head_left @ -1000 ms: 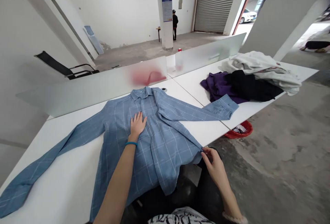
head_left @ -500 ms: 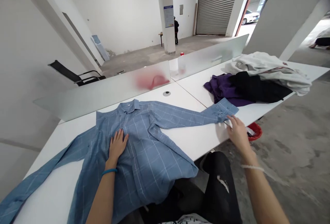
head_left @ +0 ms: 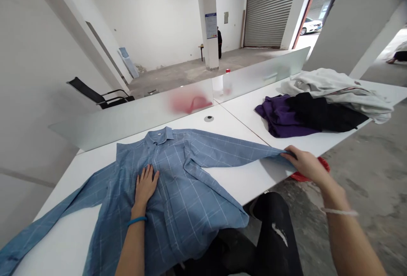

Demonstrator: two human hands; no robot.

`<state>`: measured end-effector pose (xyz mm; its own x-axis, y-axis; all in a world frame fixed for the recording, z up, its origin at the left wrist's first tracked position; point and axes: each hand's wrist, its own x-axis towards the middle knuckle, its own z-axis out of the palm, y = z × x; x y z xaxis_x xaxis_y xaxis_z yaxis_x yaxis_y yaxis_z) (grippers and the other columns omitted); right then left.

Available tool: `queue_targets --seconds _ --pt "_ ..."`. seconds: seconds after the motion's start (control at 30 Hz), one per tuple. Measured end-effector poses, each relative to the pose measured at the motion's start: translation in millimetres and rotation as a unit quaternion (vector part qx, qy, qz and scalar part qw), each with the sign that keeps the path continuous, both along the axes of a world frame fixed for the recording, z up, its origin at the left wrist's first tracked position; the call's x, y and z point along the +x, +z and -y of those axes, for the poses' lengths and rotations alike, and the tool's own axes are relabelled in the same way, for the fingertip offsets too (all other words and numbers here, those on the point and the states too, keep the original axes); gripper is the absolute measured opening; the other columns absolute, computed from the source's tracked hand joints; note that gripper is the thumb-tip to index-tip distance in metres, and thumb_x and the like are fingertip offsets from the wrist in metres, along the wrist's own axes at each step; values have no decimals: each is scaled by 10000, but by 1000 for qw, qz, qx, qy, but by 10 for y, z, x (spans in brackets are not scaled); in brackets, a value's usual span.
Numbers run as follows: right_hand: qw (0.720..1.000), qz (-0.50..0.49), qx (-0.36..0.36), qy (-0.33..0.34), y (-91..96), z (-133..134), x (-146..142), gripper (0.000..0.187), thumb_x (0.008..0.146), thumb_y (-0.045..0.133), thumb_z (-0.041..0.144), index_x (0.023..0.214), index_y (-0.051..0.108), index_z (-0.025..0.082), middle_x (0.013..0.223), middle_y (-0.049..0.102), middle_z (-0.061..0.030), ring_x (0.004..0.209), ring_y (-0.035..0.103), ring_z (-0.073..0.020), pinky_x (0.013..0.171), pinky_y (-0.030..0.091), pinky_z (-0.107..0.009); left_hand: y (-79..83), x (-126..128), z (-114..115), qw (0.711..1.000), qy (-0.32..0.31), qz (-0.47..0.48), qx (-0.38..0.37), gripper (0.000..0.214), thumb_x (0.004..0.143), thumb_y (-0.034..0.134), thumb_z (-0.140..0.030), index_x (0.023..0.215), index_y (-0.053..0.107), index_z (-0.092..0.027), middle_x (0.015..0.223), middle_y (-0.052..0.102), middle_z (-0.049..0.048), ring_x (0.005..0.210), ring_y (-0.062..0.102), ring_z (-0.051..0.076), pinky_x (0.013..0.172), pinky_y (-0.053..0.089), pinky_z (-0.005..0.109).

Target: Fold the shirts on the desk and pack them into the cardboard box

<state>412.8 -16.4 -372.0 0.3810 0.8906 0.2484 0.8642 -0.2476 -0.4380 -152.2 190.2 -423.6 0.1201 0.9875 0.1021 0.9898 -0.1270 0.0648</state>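
Note:
A blue checked button-up shirt point(head_left: 197, 195) lies spread on the white table point(head_left: 229, 178), collar toward the far side. Its lower part hangs over the near edge by my lap. My left hand point(head_left: 146, 185) rests flat on the shirt's chest, fingers spread a little. At the right, my right hand point(head_left: 302, 161) grips the cuff end of the sleeve, fingers closed round the cloth. That sleeve is drawn out straight and slightly raised at the cuff, which is mostly hidden by the hand. The other sleeve point(head_left: 70, 204) trails off to the lower left.
Purple cloth point(head_left: 280, 117), black cloth point(head_left: 324, 112) and a pale grey garment point(head_left: 343, 85) are heaped on the table's right part. A frosted divider point(head_left: 136, 119) runs along the back. Below the right edge stands a red bin point(head_left: 302, 177). A person point(head_left: 219, 45) is by the far pillar.
My right hand has moved right and taken a firm hold of the sleeve end, pulling it straight and off the table. The cuff no longer lies flat. My left hand stays on the chest.

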Motion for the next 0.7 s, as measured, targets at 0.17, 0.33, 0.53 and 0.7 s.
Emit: queue_targets --seconds 0.17,0.33,0.53,0.7 --pt "998 0 -23 60 768 -34 191 270 840 606 370 1017 625 168 765 679 -67 639 599 -187 620 414 -298 0 21 16 1000 -3 -15 8 601 951 213 -426 1423 384 -96 1511 333 115 1404 279 290 1125 253 513" --pt "959 268 -82 -33 783 -462 -55 255 887 489 174 1059 647 73 951 676 -236 844 638 -325 822 415 -511 -18 177 37 999 -25 -32 18 597 952 215 -419 1416 390 -87 1512 329 124 1404 274 309 1120 251 524" --pt "940 257 -43 221 268 -1159 -1326 341 948 444 258 1243 583 157 1327 550 -145 1269 445 -324 1059 270 -571 -54 473 14 997 -50 -51 37 594 956 221 -439 1417 391 -108 1517 323 127 1405 268 319 1122 236 528" --pt "950 207 -46 230 -102 -1614 -1738 474 1007 251 362 1433 396 213 1494 368 -110 1371 308 -306 1085 225 -566 -73 555 14 995 -66 -70 39 603 958 221 -441 1419 386 -89 1518 321 128 1407 261 317 1137 216 512"
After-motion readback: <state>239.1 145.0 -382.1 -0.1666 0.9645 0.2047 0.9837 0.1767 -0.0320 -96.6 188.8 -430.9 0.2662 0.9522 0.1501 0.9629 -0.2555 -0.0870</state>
